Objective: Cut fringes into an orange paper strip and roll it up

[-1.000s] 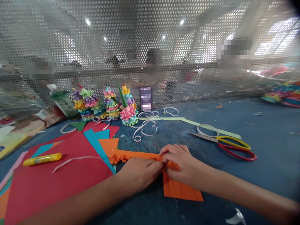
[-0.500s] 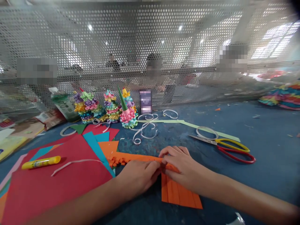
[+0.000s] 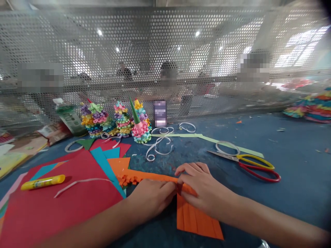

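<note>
An orange paper strip, cut into a fringe, lies on the blue table in front of me. My left hand and my right hand meet over its upper edge, and the fingers of both pinch a fringe piece where it curls. To the left of my hands the fringe that is curled runs along the strip. Both forearms reach in from the bottom of the picture.
Large red paper sheet with a yellow glue stick lies at left, over blue and orange sheets. Scissors with red and yellow handles lie at right. Colourful paper cones stand before a perforated metal screen; people sit behind it.
The view has tilted slightly. My hands stay on the orange strip, with the fingers working the same spot on its fringe.
</note>
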Demonstrator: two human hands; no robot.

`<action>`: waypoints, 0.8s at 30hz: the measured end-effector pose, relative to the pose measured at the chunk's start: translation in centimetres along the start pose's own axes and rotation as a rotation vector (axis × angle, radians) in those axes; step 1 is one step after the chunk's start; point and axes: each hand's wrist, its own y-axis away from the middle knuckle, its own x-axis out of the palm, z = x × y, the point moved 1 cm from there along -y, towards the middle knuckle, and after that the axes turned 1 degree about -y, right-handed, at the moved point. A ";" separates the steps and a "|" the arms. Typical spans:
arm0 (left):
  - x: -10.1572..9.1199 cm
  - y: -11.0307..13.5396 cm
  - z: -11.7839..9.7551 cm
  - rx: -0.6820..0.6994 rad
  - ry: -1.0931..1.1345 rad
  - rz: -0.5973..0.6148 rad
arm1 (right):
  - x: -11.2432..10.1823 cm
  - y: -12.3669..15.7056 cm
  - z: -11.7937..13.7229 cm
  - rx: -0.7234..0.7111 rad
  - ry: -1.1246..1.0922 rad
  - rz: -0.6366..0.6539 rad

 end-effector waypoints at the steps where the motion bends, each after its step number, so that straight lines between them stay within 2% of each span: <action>1: 0.0 0.0 0.0 -0.007 0.006 -0.012 | 0.0 0.0 0.0 0.000 -0.002 0.002; 12: 0.5 0.0 0.2 0.011 0.017 -0.031 | 0.5 0.2 -0.2 -0.011 0.000 -0.004; 17: 0.3 0.0 0.1 -0.002 0.032 -0.004 | 0.5 0.2 -0.5 -0.006 -0.050 -0.027; 24: 0.5 0.0 0.1 -0.033 0.027 -0.044 | 0.9 -0.3 -0.9 0.034 -0.133 -0.027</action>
